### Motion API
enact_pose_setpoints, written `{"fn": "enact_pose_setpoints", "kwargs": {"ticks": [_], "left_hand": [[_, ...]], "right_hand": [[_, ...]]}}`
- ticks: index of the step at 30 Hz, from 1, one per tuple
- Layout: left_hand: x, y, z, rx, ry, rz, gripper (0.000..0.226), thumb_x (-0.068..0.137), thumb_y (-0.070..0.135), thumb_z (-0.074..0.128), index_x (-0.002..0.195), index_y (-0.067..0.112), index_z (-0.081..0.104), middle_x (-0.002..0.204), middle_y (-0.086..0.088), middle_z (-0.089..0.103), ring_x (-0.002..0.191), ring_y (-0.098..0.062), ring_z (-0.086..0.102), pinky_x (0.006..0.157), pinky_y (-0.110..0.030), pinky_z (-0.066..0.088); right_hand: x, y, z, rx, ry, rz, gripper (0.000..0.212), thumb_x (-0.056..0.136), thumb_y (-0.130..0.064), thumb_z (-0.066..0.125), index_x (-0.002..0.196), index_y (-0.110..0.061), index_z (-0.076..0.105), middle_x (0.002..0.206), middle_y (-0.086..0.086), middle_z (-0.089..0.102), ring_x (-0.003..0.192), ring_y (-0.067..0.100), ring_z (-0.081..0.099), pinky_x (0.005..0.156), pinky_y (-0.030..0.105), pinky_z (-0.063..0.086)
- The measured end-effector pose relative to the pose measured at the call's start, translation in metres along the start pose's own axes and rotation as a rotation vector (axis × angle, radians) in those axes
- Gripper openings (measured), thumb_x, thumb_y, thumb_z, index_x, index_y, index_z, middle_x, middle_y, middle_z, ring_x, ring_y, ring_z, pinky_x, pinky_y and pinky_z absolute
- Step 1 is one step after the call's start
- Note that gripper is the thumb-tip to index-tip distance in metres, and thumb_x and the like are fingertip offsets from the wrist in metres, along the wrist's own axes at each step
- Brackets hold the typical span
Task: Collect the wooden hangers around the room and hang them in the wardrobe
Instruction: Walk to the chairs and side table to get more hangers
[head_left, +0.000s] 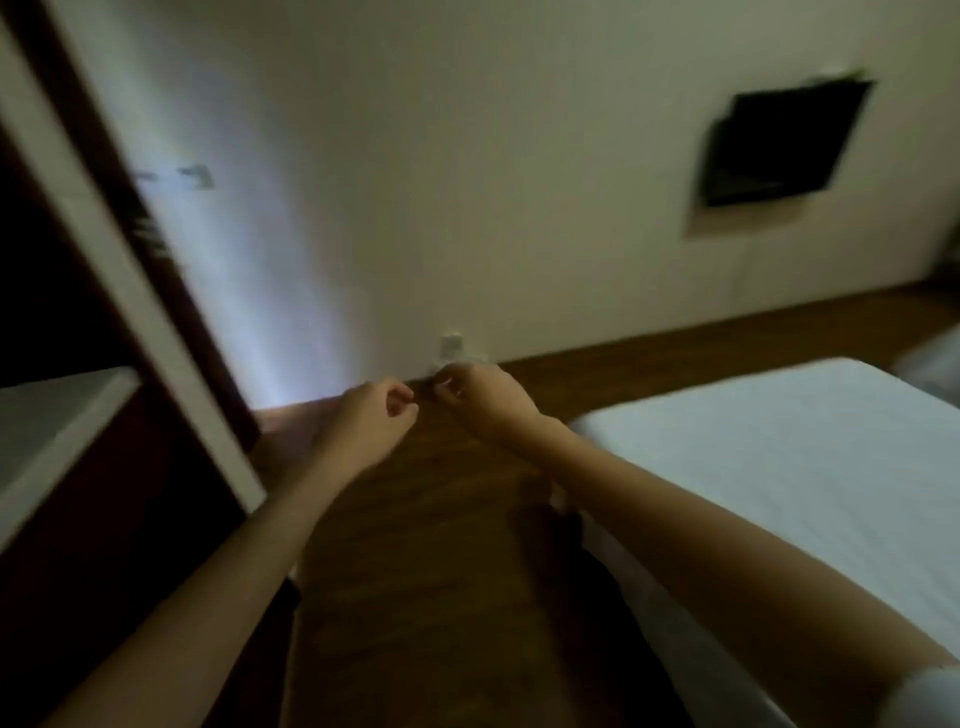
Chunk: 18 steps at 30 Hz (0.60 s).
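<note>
Wardrobe (109, 249) stands at 9 o'clock. Left hand (371, 415) and right hand (485, 397) meet near centre, fingers curled, fingertips almost touching; whether they pinch anything I cannot tell.

Left hand (371, 415), right hand (480, 397) close together above wooden floor (431, 545), bed (779, 467) right, wardrobe (67, 415) left

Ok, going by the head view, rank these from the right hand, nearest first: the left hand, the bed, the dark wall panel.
1. The left hand, close beside the right hand, on its left.
2. The bed, low on the right, running alongside the right forearm.
3. The dark wall panel, high on the far wall, up and to the right.
</note>
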<state>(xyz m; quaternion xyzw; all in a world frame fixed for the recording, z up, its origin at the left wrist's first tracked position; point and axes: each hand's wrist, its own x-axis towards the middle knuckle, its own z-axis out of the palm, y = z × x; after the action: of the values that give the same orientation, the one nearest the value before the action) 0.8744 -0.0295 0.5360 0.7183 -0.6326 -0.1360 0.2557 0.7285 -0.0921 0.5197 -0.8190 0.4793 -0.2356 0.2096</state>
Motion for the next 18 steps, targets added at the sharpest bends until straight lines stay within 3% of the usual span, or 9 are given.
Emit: {"fn": "enact_pose_setpoints", "kwargs": {"ticks": [5, 8, 11, 18], "left_hand": [[0.040, 0.110, 0.122, 0.004, -0.295, 0.315, 0.027, 0.092, 0.033, 0.057, 0.117, 0.024, 0.061, 0.112, 0.002, 0.066, 0.099, -0.016, 0.061, 0.085, -0.036, 0.053], [0.031, 0.169, 0.183, -0.026, -0.451, 0.503, 0.030, 0.094, 0.031, 0.055, 0.123, 0.023, 0.058, 0.120, 0.000, 0.065, 0.107, -0.018, 0.062, 0.088, -0.033, 0.053], [0.008, 0.218, 0.225, -0.038, -0.602, 0.723, 0.032, 0.095, 0.030, 0.055, 0.124, 0.019, 0.058, 0.124, -0.001, 0.065, 0.110, -0.018, 0.062, 0.093, -0.034, 0.050], [-0.024, 0.287, 0.249, -0.108, -0.821, 1.135, 0.028, 0.093, 0.031, 0.057, 0.115, 0.015, 0.064, 0.110, -0.004, 0.069, 0.095, -0.017, 0.063, 0.083, -0.034, 0.053]], "right_hand": [[-0.070, 0.126, -0.064, -0.101, 0.200, 0.375, 0.028, 0.095, -0.031, 0.050, 0.115, -0.018, 0.063, 0.108, 0.002, 0.069, 0.095, 0.020, 0.065, 0.079, 0.033, 0.053], [-0.134, 0.173, -0.087, -0.085, 0.286, 0.639, 0.033, 0.097, -0.033, 0.048, 0.124, -0.020, 0.060, 0.115, 0.002, 0.068, 0.101, 0.019, 0.064, 0.086, 0.033, 0.053], [-0.201, 0.188, -0.099, -0.137, 0.438, 0.876, 0.035, 0.096, -0.033, 0.047, 0.127, -0.019, 0.059, 0.119, 0.002, 0.068, 0.104, 0.021, 0.064, 0.086, 0.035, 0.052], [-0.273, 0.172, -0.114, -0.270, 0.679, 1.283, 0.035, 0.094, -0.032, 0.048, 0.124, -0.019, 0.061, 0.116, 0.003, 0.069, 0.107, 0.023, 0.062, 0.086, 0.036, 0.050]]}}
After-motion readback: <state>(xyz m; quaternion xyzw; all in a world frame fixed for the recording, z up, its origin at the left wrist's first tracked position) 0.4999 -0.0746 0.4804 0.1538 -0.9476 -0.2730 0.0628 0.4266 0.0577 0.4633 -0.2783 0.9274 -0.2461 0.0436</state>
